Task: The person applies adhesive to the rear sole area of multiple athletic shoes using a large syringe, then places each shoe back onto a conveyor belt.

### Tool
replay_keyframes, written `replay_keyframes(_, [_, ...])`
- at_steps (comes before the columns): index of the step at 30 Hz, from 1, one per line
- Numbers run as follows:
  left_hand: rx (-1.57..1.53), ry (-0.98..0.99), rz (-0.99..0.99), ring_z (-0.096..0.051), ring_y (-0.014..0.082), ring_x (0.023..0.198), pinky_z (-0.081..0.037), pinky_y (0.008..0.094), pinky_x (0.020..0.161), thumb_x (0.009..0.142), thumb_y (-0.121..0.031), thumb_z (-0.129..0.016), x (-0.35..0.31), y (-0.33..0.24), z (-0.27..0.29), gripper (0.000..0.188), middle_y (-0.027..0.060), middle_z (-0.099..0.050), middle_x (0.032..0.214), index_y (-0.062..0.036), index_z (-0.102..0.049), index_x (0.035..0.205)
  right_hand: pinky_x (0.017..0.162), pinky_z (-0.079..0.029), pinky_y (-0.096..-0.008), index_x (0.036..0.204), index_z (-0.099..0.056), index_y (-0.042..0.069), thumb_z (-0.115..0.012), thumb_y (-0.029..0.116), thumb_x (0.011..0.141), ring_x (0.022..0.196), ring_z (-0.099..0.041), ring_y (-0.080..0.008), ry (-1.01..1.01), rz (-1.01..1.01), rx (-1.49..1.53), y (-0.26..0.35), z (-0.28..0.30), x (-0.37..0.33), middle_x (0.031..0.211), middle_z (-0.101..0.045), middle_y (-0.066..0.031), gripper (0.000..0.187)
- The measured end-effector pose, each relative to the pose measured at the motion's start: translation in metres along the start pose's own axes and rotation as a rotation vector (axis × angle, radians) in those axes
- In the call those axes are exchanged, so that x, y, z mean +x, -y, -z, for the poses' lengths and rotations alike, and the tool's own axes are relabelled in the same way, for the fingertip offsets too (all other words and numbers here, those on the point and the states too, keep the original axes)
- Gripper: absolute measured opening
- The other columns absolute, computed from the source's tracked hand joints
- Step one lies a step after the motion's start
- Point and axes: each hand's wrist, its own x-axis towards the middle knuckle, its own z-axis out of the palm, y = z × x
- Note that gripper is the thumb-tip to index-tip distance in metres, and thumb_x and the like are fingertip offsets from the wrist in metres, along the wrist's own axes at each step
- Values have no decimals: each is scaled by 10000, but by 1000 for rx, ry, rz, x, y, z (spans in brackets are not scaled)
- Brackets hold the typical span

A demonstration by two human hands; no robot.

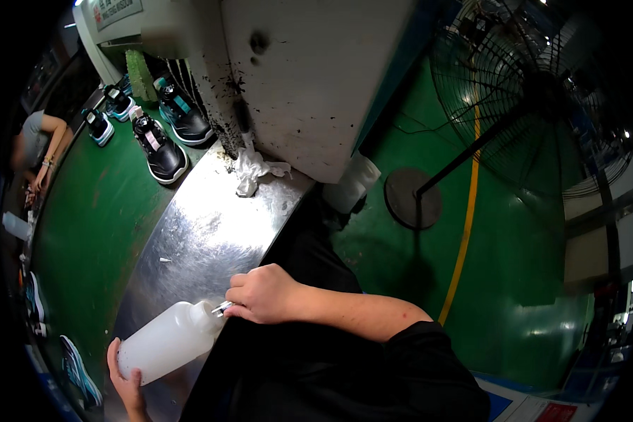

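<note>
A translucent white plastic bottle (165, 341) lies tilted over the metal tabletop, its neck toward the upper right. My left hand (125, 383) is closed round its base, with the thumb on the near side. At the bottle's mouth, my right hand (264, 294) pinches a small shiny metal piece (222, 308). Its kind cannot be made out, since the fingers hide most of it. Whether the piece touches the bottle's rim is also unclear.
The metal tabletop (190, 246) adjoins a green conveyor surface (84, 211) carrying black shoes (158, 151). A crumpled white cloth (253, 169) lies by the stained machine housing (309, 77). To the right stands a floor fan (413, 198). Another person's arm (53, 144) reaches in at far left.
</note>
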Motion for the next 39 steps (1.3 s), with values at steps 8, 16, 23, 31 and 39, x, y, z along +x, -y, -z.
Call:
replay_keyframes(8, [-983, -37, 105, -431, 275, 1220, -302, 380, 1045, 849, -319, -544, 2, 7, -24, 707, 173, -424, 1324, 17, -255, 1399, 479, -462, -321, 659, -563, 106, -607, 354, 822, 552, -572, -223, -58, 10, -8, -1, -12, -1, 682, -528, -29, 300])
replay_keyframes(16, [-633, -88, 82, -462, 264, 1181, -341, 373, 1016, 763, -348, -639, 35, -30, 18, 785, 178, -431, 1315, 39, -318, 1366, 632, -505, -343, 1090, -543, 40, -633, 176, 792, 695, -604, -260, 149, -40, 400, 4, -4, -15, 963, -537, -112, 340])
replay_keyframes(23, [-569, -115, 91, -496, 271, 1146, -375, 375, 994, 755, -340, -660, 34, -28, 36, 805, 187, -444, 1310, 40, -308, 1371, 808, -462, -327, 1236, -473, 29, -593, 42, 790, 910, -563, -240, 136, -59, 702, -9, -20, -20, 1134, -510, -118, 463])
replay_keyframes(31, [-616, -127, 139, -520, 256, 1119, -391, 353, 981, 690, -236, -683, 56, -55, 30, 784, 188, -478, 1281, 69, -357, 1334, 616, -466, -270, 958, -512, 39, -652, 78, 790, 696, -554, -159, 45, -462, 693, 5, -8, -32, 875, -552, -75, 222])
replay_keyframes(39, [-474, -152, 146, -538, 249, 1082, -407, 347, 954, 645, -293, -697, 62, -66, 31, 826, 192, -499, 1252, 69, -391, 1321, 544, -468, -190, 907, -508, 40, -633, 17, 834, 613, -571, -70, 197, -721, 1331, 2, -26, -38, 814, -588, -28, 146])
